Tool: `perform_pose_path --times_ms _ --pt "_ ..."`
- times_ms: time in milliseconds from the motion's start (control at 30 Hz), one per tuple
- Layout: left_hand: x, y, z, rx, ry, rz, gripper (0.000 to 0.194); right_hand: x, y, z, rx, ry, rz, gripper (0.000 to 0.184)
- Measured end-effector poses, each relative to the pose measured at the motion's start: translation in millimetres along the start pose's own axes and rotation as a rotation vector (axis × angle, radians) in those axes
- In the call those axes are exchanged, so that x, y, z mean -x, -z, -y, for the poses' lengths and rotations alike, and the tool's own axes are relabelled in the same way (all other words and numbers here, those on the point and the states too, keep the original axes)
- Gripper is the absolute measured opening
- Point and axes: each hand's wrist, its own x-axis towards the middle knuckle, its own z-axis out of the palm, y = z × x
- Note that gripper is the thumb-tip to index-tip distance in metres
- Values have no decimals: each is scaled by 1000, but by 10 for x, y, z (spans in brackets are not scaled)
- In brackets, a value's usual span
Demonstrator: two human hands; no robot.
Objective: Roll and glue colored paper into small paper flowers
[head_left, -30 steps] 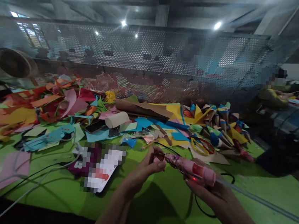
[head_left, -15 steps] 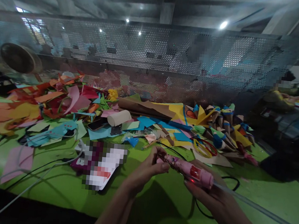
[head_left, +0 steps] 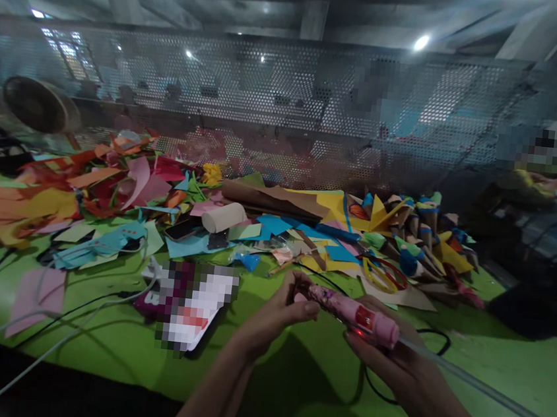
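A pink glue gun (head_left: pixel 354 315) with a red switch lies across my right hand (head_left: pixel 393 370), whose fingers curl round its body from below. A clear glue stick (head_left: pixel 483 389) runs out of its back end to the right. My left hand (head_left: pixel 274 314) is pinched at the gun's front tip, the thumb pressed toward the fingers; what it pinches there is too small to make out. Both hands hover just above the green table (head_left: pixel 289 395).
Heaps of coloured paper scraps (head_left: pixel 110 197) and paper cones (head_left: pixel 419 240) cover the table's far half. A cardboard roll (head_left: pixel 222 217), scissors (head_left: pixel 384 273), a blurred packet (head_left: pixel 193 306) and several cables (head_left: pixel 47 323) lie nearer. A perforated metal screen (head_left: pixel 289 110) stands behind. Another person (head_left: pixel 531 175) sits at right.
The view has drifted slightly; my hands and the glue gun keep almost the same pose, the left thumb closing a little over the tip.
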Motion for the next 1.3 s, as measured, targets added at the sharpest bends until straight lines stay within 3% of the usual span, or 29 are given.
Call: perform_pose_path --times_ms 400,567,733,1000,1300 --pt "7 -3 -9 -57 -4 -31 43 14 38 16 34 -58 -66 61" --pt "3 -4 -16 -71 11 -20 44 35 0 -54 -43 -5 12 54" --pt "2 -3 -14 -74 2 -24 44 15 -34 -10 7 -27 8 56" --pt "10 -20 -38 -109 -1 -58 44 1 57 187 123 137 -33 27" --pt "-18 5 14 -136 -11 -56 48 14 77 207 124 144 -40 23"
